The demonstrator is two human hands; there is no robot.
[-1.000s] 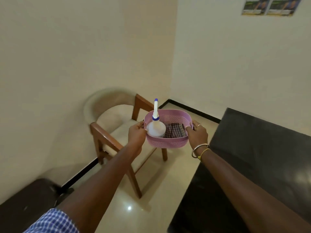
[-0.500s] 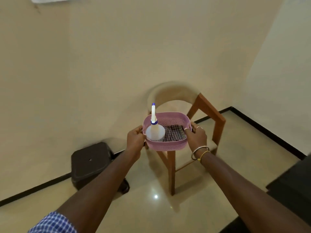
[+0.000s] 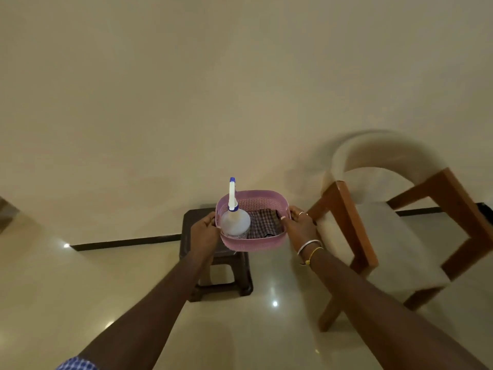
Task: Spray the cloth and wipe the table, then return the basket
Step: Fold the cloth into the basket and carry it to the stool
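I hold a pink perforated basket [image 3: 256,243] out in front of me in the air. My left hand [image 3: 204,232] grips its left rim and my right hand [image 3: 300,227] grips its right rim. Inside the basket a white spray bottle [image 3: 236,222] with a blue-tipped nozzle stands upright on the left, and a checked cloth [image 3: 264,222] lies on the right. The basket hangs above a dark plastic stool [image 3: 192,225] by the wall. The table is out of view.
A wooden chair [image 3: 346,222] with a cream seat and curved back stands at the right, close to my right arm. A cream wall with a black skirting strip [image 3: 125,243] runs behind the stool. The floor [image 3: 66,289] is glossy pale tile.
My view has swung left: the black table left the frame, the chair slid to the right, and the dark stool now sits right under the basket. Both hands kept their grip.
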